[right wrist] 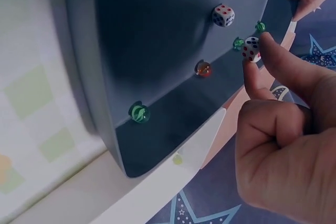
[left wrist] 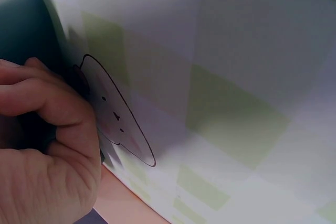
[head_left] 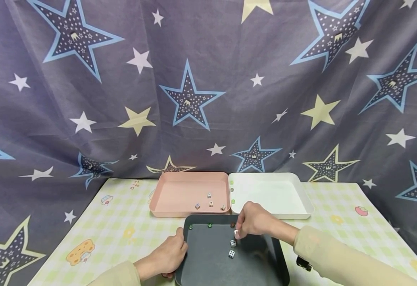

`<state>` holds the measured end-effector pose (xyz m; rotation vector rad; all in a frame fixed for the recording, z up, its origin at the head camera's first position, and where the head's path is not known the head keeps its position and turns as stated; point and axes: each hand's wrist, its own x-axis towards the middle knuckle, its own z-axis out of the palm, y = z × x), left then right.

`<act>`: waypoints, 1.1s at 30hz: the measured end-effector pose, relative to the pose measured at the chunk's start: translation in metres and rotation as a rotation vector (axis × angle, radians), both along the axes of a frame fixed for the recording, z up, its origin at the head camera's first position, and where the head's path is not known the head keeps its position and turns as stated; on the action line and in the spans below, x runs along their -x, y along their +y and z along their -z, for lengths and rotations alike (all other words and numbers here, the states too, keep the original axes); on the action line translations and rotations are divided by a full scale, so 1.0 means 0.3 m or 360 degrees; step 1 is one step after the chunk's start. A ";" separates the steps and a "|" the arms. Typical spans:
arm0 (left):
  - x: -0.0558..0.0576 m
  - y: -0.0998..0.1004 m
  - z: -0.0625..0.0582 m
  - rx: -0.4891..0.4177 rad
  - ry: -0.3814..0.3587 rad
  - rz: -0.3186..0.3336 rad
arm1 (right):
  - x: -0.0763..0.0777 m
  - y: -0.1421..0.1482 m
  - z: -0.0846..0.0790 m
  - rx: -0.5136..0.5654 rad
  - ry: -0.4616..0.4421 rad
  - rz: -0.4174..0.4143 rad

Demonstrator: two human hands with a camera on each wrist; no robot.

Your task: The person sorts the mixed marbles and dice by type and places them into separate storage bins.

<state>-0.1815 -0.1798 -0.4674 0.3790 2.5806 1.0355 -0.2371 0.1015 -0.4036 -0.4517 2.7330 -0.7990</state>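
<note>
My right hand [head_left: 254, 219] pinches a white die [right wrist: 252, 49] between thumb and index finger, above the far part of the dark grey tray [head_left: 208, 274]. Two more dice lie in that tray, one die [head_left: 233, 243] just behind the other die [head_left: 231, 254]. Along its far wall sit a green marble [head_left: 190, 227], a second green marble [head_left: 210, 225] and an orange-brown marble [head_left: 232, 225]. Another green marble [right wrist: 139, 113] shows in the right wrist view. At the tray's left side, my left hand [head_left: 169, 252] grips the rim with curled fingers; its fingertips are partly hidden.
Behind the dark tray stand a pink tray [head_left: 190, 186] with several dice and a white tray [head_left: 269, 190]. Small green and brown marbles line the white tray's left edge. A checked cloth [head_left: 122, 222] covers the table; a star-patterned curtain [head_left: 208, 47] hangs behind.
</note>
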 end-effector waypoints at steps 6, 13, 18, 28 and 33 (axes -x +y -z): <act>-0.001 0.004 -0.001 0.0017 0.0001 -0.0008 | 0.013 0.002 -0.008 0.0034 0.0004 0.0035; -0.001 0.008 -0.004 0.0023 0.0005 -0.0001 | 0.032 -0.006 -0.021 0.0029 0.0000 0.0047; 0.000 0.009 -0.005 0.0019 0.0004 0.0002 | 0.045 -0.021 -0.027 0.0008 -0.0011 0.0069; 0.005 0.006 0.000 0.0017 -0.0019 -0.0004 | 0.073 -0.040 -0.045 -0.0014 0.0054 0.0082; 0.003 0.006 0.001 0.0026 -0.0001 -0.0015 | 0.085 -0.049 -0.057 0.0043 0.0015 0.0103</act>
